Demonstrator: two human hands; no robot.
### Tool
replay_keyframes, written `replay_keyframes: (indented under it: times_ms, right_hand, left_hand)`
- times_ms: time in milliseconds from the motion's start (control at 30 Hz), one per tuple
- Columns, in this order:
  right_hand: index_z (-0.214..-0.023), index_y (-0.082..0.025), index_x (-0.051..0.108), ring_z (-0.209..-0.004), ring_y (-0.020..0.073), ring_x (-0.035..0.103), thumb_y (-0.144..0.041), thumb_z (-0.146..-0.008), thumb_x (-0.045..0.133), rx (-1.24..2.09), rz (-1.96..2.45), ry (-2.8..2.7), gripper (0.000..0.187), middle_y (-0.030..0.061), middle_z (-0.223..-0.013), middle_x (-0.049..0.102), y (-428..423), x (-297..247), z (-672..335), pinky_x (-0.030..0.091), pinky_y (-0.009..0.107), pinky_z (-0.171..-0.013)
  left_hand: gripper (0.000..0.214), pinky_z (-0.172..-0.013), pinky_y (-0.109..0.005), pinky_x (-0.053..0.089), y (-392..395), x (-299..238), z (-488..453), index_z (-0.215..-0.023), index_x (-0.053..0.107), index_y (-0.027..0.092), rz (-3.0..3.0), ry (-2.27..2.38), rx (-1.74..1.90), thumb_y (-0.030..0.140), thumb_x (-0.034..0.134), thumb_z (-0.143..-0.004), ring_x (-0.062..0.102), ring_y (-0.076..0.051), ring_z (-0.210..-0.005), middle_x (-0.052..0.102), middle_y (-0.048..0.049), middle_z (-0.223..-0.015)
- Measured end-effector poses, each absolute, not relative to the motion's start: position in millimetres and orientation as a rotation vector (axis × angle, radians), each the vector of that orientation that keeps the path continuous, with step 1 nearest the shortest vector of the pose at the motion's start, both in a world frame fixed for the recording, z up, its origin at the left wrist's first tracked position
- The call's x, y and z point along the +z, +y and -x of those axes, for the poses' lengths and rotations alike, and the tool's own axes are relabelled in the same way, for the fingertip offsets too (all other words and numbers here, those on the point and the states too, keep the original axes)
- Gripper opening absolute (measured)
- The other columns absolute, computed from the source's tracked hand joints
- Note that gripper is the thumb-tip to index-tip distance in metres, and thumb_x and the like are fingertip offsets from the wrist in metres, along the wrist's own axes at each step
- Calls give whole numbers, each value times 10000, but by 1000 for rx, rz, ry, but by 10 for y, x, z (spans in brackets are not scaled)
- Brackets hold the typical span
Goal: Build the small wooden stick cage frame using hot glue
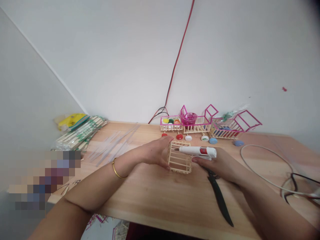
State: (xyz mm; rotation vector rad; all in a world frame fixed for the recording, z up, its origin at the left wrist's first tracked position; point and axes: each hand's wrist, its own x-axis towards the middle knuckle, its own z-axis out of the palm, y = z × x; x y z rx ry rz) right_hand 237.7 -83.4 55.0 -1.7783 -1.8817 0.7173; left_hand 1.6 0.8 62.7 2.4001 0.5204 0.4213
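Note:
My left hand (160, 151) grips the left side of a small open crate of thin wooden sticks (180, 163), its thumb and fingers around the edge. In my right hand (217, 163) is a white hot glue gun (196, 152) with a red panel and a dark nozzle. The nozzle points left, over the upper part of the crate. My right fingers are partly hidden behind the gun. A dark-bladed knife (221, 200) lies on the table just below my right hand, its handle end partly covered.
Wheeled stick carts with pink trim (197, 126) line the wall, one bearing a pink cup (189, 119). Clear glue sticks (117, 146) and packaged wooden sticks (81, 133) lie left. A looped cable (266, 146) is at the right; the table's front edge (140, 224) is near me.

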Motion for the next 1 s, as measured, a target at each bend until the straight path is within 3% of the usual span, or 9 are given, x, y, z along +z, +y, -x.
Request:
replay_keyframes:
  times_ms: [200, 333, 467, 667, 1000]
  right_hand:
    - [-878, -189, 716, -564, 162, 575, -518, -758, 578, 708, 1789, -1902, 377, 11, -668, 682, -838, 545, -2383, 421, 242, -492]
    - [-936, -192, 718, -569, 169, 576, -513, -760, 576, 689, 1804, -1905, 392, 12, -673, 684, -856, 572, -2415, 427, 253, -506]
    - [-830, -179, 713, -578, 188, 584, -498, -742, 589, 644, 1882, -1846, 354, 35, -669, 687, -887, 641, -2435, 425, 263, -492]
    - [-877, -194, 707, -580, 169, 558, -496, -758, 573, 768, 1795, -1914, 351, 20, -669, 664, -915, 674, -2395, 423, 264, -510]
    - [-860, -196, 695, -575, 146, 554, -456, -751, 597, 857, 1730, -1889, 298, 3, -701, 673, -904, 625, -2377, 429, 249, -513]
  left_hand:
    - [742, -864, -379, 488, -30, 700, -40, -1264, 457, 205, -2319, 429, 412, 296, 768, -596, 595, -259, -1024, 592, -108, -1202]
    - [645, -860, -369, 491, -41, 726, -56, -1165, 528, 187, -2323, 409, 444, 247, 778, -574, 599, -254, -1008, 621, -91, -1146]
    - [547, -840, -354, 498, -25, 695, -52, -1090, 570, 192, -2310, 364, 418, 238, 774, -584, 608, -241, -979, 638, -75, -1097]
    - [771, -914, -422, 462, 20, 598, -1, -1229, 472, 187, -2391, 521, 438, 283, 804, -540, 559, -287, -1087, 579, -114, -1194]
    - [778, -931, -391, 467, -22, 694, -49, -1267, 461, 209, -2363, 420, 434, 267, 793, -566, 568, -270, -1102, 581, -109, -1235]
